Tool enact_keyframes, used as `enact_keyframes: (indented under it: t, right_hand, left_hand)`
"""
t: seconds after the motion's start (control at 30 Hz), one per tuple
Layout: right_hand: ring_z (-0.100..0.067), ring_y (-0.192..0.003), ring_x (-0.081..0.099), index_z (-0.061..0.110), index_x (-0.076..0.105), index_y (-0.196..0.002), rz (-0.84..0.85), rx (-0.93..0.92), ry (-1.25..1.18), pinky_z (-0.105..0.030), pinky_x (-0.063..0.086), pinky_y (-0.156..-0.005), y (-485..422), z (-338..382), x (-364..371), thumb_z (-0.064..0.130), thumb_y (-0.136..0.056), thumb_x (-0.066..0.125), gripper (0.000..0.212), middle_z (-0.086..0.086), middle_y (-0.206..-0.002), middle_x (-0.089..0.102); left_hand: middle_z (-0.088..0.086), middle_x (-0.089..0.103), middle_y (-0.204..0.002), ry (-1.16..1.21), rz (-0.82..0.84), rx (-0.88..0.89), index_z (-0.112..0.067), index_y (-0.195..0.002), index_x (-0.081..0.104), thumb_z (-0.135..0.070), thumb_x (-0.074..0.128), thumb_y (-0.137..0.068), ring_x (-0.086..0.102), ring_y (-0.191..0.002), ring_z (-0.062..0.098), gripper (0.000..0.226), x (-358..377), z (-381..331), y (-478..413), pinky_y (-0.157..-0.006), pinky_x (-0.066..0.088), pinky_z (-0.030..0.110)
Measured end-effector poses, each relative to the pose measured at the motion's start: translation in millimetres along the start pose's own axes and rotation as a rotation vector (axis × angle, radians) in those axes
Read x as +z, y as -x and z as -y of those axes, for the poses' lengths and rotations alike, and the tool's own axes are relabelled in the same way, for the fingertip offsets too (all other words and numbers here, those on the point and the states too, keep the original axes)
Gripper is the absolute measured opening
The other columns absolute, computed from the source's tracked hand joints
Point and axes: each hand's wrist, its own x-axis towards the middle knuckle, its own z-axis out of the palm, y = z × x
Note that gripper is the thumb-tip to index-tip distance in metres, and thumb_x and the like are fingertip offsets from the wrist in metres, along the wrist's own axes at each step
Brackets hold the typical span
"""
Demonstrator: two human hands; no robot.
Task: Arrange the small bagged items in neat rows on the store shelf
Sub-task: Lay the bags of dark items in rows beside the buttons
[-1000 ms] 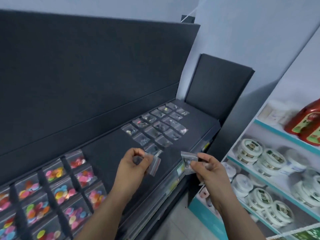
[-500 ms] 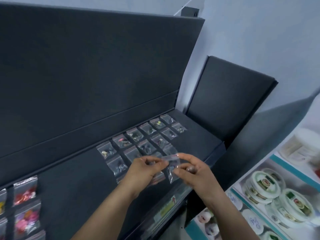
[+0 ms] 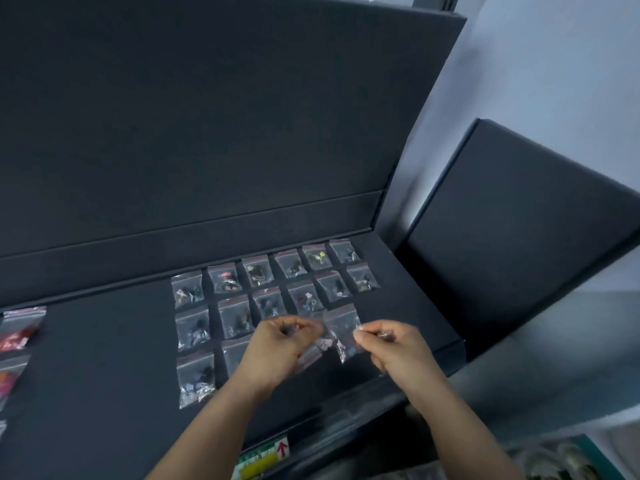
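While right hand fingers pinch a clear bag, left hand pinching a second bag, red-arrow shelf label too blurred to read

Bare shelf lies open between the rows of clear bags and the colourful bags at left; the upright back panel closes the far side.

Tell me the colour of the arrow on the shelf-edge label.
Red arrow on a white patch, clearest in the head view.
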Motion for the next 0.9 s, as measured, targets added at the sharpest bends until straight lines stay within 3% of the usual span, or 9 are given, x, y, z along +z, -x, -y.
enact_keyframes:
  t: [0.07,0.2,0.27,0.37,0.43,0.57,0.9]
  right_hand:
    - [-0.005,-0.044,0.043,0.016,0.074,-0.087,-0.074,0.018,0.001,-0.02,0.041,-0.048,-14.4,-6.5,-6.4,0.016,-0.087,0.067,0.007,-0.017,-0.076,0.068]
    - [0.002,-0.042,0.05,0.014,0.073,-0.085,-0.147,0.024,0.052,-0.018,0.044,-0.044,-41.0,-16.2,-7.7,0.012,-0.087,0.065,0.008,0.002,-0.068,0.069]
    - [-0.002,-0.056,0.059,0.014,0.074,-0.093,-0.159,-0.005,0.183,-0.023,0.051,-0.051,-50.9,-21.4,-3.5,0.015,-0.088,0.065,0.011,0.006,-0.075,0.069]
    - [-0.011,-0.083,0.062,0.022,0.065,-0.117,-0.233,-0.083,0.564,-0.028,0.052,-0.071,-56.2,-28.7,-3.7,0.027,-0.088,0.065,0.03,0.006,-0.1,0.064]
    - [-0.009,-0.084,0.058,0.029,0.059,-0.125,-0.256,-0.162,0.67,-0.026,0.049,-0.071,-53.2,-28.1,-7.1,0.031,-0.088,0.064,0.037,0.006,-0.11,0.058]
    - [-0.009,-0.082,0.058,0.032,0.058,-0.128,-0.136,-0.307,0.776,-0.025,0.048,-0.071,-52.5,-35.4,-8.1,0.033,-0.091,0.06,0.037,0.006,-0.113,0.052]
    - [-0.01,-0.085,0.06,0.035,0.06,-0.125,-0.055,-0.345,0.797,-0.027,0.048,-0.069,-62.4,-44.5,-5.8,0.037,-0.091,0.059,0.034,0.011,-0.104,0.049]
  left_hand:
    - [-0.007,0.063,-0.062,-0.127,-0.094,0.034,-0.017,-0.083,0.073,-0.025,0.069,-0.086,0.051,-0.048,0.004,0.009,-1.0,5.0,-9.3,-0.049,0.043,0.013]
    - [-0.012,0.067,-0.093,-0.501,-0.157,0.166,-0.031,-0.09,0.07,-0.031,0.07,-0.084,0.062,-0.08,0.006,0.006,-7.6,14.6,-20.6,-0.071,0.05,0.021]
    - [-0.014,0.063,-0.106,-0.727,-0.124,0.252,-0.032,-0.103,0.07,-0.035,0.067,-0.086,0.06,-0.081,0.005,0.017,-8.2,17.5,-23.6,-0.071,0.048,0.019]
    - [-0.02,0.051,-0.13,-0.963,-0.052,0.326,-0.037,-0.119,0.062,-0.043,0.058,-0.09,0.062,-0.087,0.005,0.03,-6.2,15.2,-26.3,-0.077,0.05,0.021]
    - [-0.022,0.043,-0.139,-1.044,-0.007,0.373,-0.038,-0.126,0.057,-0.047,0.052,-0.093,0.062,-0.098,0.004,0.035,-2.9,14.5,-28.8,-0.082,0.05,0.023]
    - [-0.021,0.038,-0.145,-1.128,0.067,0.443,-0.04,-0.129,0.052,-0.047,0.046,-0.095,0.057,-0.114,0.006,0.036,5.5,18.9,-33.0,-0.086,0.05,0.026]
    - [-0.023,0.041,-0.14,-1.12,0.047,0.415,-0.043,-0.125,0.055,-0.043,0.046,-0.095,0.057,-0.113,0.005,0.031,16.0,26.0,-35.7,-0.084,0.05,0.025]
